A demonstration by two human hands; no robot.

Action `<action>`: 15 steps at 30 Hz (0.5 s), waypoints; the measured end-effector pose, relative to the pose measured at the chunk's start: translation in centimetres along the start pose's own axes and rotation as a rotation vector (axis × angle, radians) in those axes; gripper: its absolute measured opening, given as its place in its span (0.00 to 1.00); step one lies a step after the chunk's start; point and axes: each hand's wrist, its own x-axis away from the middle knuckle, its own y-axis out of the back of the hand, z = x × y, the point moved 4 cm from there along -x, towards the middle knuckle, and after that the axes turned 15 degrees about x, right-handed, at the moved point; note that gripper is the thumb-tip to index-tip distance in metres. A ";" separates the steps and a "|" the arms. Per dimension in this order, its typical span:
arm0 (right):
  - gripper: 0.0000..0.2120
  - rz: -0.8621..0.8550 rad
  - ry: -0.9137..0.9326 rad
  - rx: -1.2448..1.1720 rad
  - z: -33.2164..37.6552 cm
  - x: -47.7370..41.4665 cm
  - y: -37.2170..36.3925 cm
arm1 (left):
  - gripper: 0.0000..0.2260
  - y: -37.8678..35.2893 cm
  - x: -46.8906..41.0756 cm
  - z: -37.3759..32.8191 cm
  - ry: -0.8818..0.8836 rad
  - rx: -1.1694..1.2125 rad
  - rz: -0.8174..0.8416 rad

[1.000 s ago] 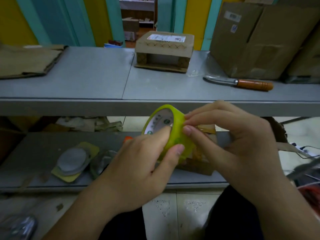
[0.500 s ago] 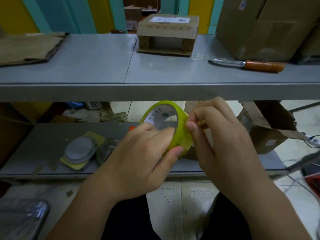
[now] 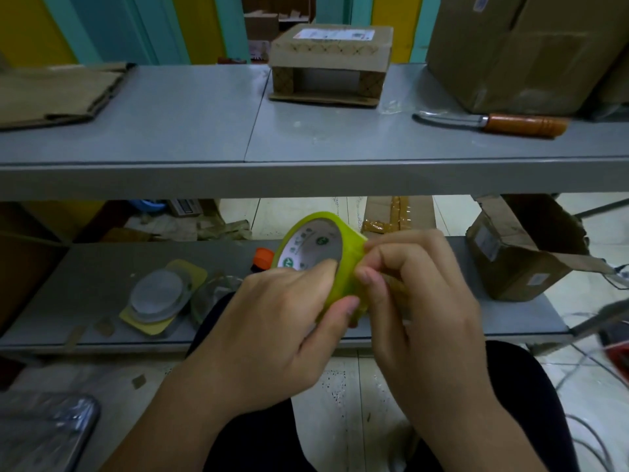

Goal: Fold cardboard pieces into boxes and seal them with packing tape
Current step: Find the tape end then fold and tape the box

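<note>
Yellow-green tape roll (image 3: 345, 267) is in the centre of the frame, a little below the middle, held in the air in front of the lower shelf (image 3: 95, 277). The left hand (image 3: 272, 328) comes in from the lower left with its back to the camera. Its forefinger lies over the rim into the core, and its thumb (image 3: 340, 308) presses the outer band from below. The right hand (image 3: 418, 301) comes in from the lower right with its fingers (image 3: 374, 264) bent tight, pinching at the band on the right side of the roll. Whether a loose tape end is between them I cannot tell.

The roll is tilted. Its round open face looks to the upper left of the frame, so its axis runs from upper left to lower right. The band is smooth and glossy, and the core is grey-white with green print.

On the grey metal upper shelf (image 3: 204, 131) lie flat brown cardboard (image 3: 58, 93) at the upper left, a small taped box (image 3: 330, 49) at the top centre, and a knife (image 3: 503, 122) with an orange wooden handle at the upper right.
</note>
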 end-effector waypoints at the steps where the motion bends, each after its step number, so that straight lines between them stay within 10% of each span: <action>1: 0.06 -0.020 -0.013 -0.004 -0.2 -0.1 0.2 | 0.14 0.0 0.0 0.0 -0.006 -0.013 0.005; 15: 0.05 -0.087 -0.039 -0.044 -0.3 0.6 0.3 | 0.15 -0.3 0.1 -0.1 0.022 -0.016 -0.014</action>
